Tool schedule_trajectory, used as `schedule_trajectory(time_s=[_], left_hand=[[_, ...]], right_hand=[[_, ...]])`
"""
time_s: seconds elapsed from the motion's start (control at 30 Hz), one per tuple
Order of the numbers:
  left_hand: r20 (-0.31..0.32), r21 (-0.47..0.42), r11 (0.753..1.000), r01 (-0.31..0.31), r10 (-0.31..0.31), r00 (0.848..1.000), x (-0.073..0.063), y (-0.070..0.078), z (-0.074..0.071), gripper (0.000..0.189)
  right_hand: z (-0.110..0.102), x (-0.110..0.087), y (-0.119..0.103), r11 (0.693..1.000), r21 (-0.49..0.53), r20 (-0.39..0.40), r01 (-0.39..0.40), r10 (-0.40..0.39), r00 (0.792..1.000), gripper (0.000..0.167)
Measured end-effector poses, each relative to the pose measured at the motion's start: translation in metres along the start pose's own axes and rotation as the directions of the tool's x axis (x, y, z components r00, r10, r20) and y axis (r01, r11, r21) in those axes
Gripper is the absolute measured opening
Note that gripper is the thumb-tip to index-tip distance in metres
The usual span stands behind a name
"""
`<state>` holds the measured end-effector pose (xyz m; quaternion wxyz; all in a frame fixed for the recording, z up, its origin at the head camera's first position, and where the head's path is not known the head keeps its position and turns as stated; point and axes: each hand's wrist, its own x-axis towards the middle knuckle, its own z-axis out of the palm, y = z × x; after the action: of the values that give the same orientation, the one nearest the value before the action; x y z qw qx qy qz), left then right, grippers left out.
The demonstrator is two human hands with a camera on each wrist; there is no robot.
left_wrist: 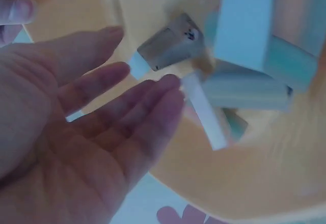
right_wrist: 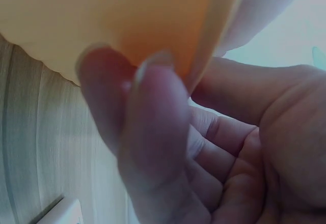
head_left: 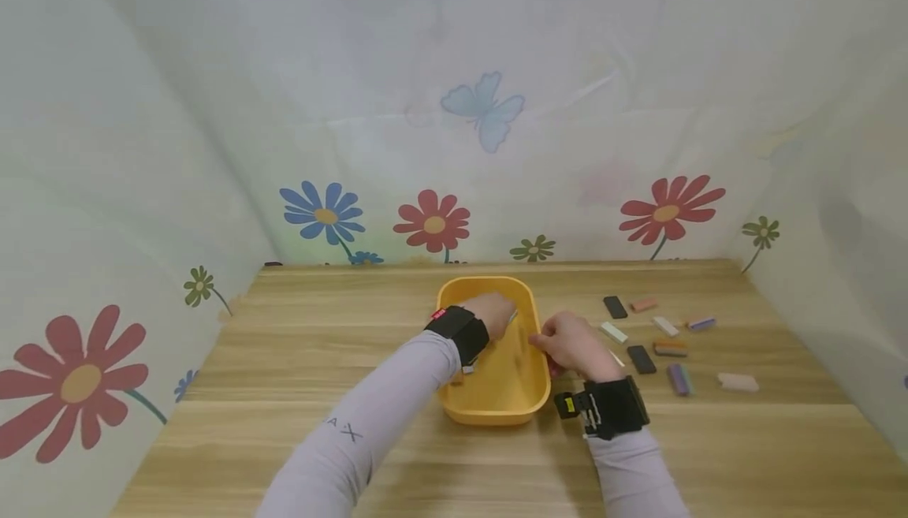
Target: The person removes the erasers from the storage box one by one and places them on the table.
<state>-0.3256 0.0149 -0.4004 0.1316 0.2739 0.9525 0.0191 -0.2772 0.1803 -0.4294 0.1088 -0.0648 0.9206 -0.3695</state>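
Observation:
A yellow plastic tub (head_left: 489, 417) stands on the wooden table. My left hand (head_left: 493, 311) reaches inside it. In the left wrist view that hand (left_wrist: 97, 117) has relaxed fingers with nothing held, and the fingertips lie close to several small blocks. Among these are a grey-brown block (left_wrist: 170, 46), a narrow white block (left_wrist: 208, 113), a pale blue block (left_wrist: 243, 23) and a grey-blue block (left_wrist: 244, 89). At the tub's right side, my right hand (head_left: 578, 344) grips the wall, thumb at the inside and curled fingers (right_wrist: 158, 117) against the outside.
Right of the tub lie several loose small blocks: black blocks (head_left: 641, 359), a white block (head_left: 613, 333), an orange block (head_left: 644, 304), a purple block (head_left: 679, 380) and a pale pink block (head_left: 738, 382). A flower-printed curtain (head_left: 482, 187) borders the table (head_left: 340, 305) at the back and sides.

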Motion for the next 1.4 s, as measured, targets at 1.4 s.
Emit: schedule_trajectory(time_s=[1.4], left_hand=[[-0.25,-0.411,0.905,-0.107,0.0,0.968,-0.066,-0.074,-0.015,0.027]], right_hand=[[0.002,0.002,-0.001,0.997,-0.077,0.006,-0.014,0.015,1.0,0.029]])
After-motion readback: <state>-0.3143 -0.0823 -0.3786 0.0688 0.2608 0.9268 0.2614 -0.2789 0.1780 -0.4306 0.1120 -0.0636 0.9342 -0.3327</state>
